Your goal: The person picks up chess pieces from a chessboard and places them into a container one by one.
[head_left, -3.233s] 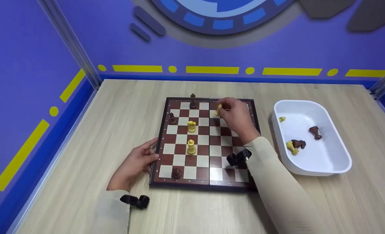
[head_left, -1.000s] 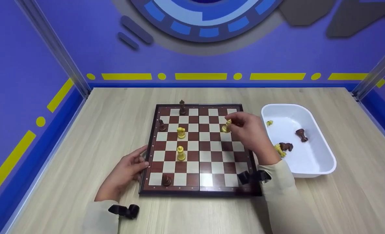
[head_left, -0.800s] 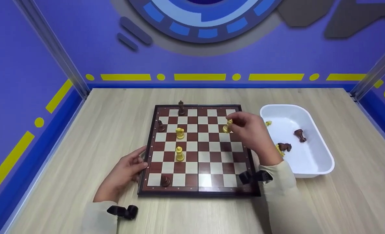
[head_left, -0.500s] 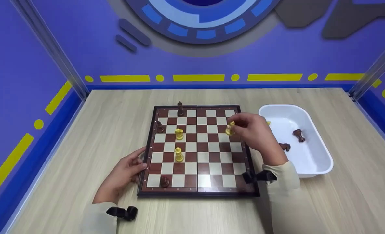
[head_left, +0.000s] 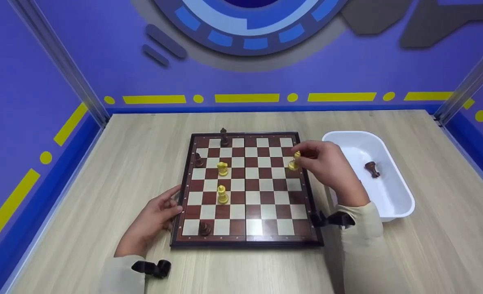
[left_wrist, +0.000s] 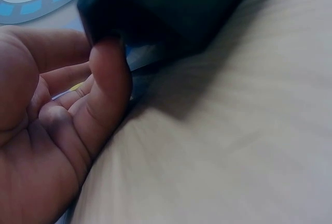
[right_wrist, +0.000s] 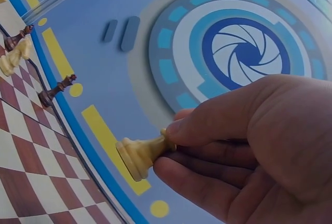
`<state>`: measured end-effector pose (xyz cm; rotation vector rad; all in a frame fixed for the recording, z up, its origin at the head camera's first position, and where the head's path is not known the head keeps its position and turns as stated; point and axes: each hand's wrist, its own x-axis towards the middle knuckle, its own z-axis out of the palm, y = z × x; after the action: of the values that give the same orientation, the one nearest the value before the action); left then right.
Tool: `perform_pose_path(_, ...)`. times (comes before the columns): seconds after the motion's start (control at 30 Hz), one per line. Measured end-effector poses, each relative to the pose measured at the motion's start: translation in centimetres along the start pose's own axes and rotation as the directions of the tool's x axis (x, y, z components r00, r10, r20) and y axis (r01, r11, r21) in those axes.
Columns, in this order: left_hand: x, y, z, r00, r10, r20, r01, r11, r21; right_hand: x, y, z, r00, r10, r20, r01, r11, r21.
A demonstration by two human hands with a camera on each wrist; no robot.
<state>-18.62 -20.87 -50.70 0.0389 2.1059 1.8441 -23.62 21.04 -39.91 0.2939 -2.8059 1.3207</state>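
Observation:
In the head view, my right hand (head_left: 327, 167) pinches a yellow chess piece (head_left: 293, 164) near the right edge of the chessboard (head_left: 266, 211). The right wrist view shows its wide base pointing away from the fingers, with its top hidden behind the thumb. My left hand (head_left: 156, 216) grips the board's left edge, thumb at the rim and a finger under the dark side in the left wrist view. On the board's left half stand a yellow knight (head_left: 222, 168), a taller yellow piece (head_left: 222, 195) and dark pieces at the back (head_left: 224, 139), left edge (head_left: 199, 160) and front (head_left: 204, 228).
Right of the board stands a white tray (head_left: 394, 173), with a dark chess piece (head_left: 372, 169) lying in it. My right hand and forearm cover the tray's left part. Behind the wooden table (head_left: 143, 143) rises a blue panel (head_left: 241, 81).
My right hand has moved right and toward me across the board, carrying the yellow piece, and now hides other pieces in the tray. My left hand stays at the board's edge; the head view has shifted.

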Motion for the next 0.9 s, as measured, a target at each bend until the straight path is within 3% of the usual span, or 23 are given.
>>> perform_pose_path(0.33,-0.1,0.1,0.1,1.0,-0.011,-0.014,0.011,1.0,0.005,-0.2,0.5,-1.2,0.999,-0.015,-0.035,0.014,1.0,-0.007)
perform_pose_path(0.9,-0.1,0.0,0.0,1.0,-0.009,-0.004,0.009,1.0,-0.004,-0.8,0.9,-3.0,0.996,0.055,-0.076,-0.056,0.998,-0.011)
